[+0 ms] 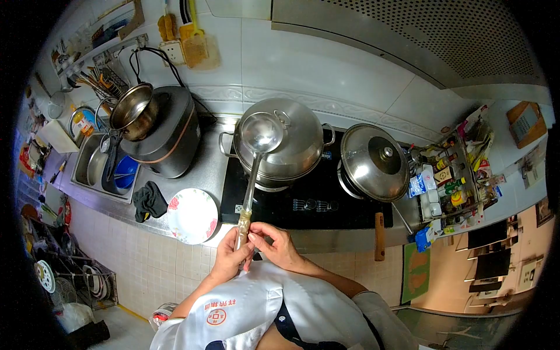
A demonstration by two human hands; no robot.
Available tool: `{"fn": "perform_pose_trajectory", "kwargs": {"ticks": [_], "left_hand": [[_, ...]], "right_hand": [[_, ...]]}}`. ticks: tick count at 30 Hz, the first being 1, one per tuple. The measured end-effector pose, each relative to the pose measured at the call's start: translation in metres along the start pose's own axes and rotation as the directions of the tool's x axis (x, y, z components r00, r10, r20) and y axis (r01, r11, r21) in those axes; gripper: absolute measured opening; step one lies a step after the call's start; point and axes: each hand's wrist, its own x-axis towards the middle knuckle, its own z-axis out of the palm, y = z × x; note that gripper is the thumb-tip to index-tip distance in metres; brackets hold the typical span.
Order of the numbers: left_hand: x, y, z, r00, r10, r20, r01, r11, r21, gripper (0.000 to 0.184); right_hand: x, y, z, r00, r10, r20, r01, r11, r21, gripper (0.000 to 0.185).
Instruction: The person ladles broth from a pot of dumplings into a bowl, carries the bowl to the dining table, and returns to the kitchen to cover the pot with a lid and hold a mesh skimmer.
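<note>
A metal ladle points away from me, its round bowl in front of the lidded steel pot in the view. Its handle end has a yellowish, worn-looking wrap. My left hand is closed around the lower handle. From the other side, my right hand pinches at the wrapped part, thumb and fingers together; whether a small loose piece sits between them is too small to tell. A white plate with red flowers lies left of my hands on the counter, beside a dark cloth.
On the black hob, a lidded wok stands to the right, its wooden handle jutting over the front edge. A dark cooker bearing a small saucepan stands left, near the sink. Condiments crowd a rack at right.
</note>
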Motion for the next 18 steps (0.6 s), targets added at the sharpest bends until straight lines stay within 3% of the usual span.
{"fn": "perform_pose_trajectory", "kwargs": {"ticks": [18], "left_hand": [[-0.0029,-0.0006,0.0020,1.000,-0.013,-0.001,0.013,1.000,-0.009,0.024]], "right_hand": [[-0.0030,0.0000,-0.0013,1.000,-0.004,0.013,0.004,1.000,0.002,0.023]]}}
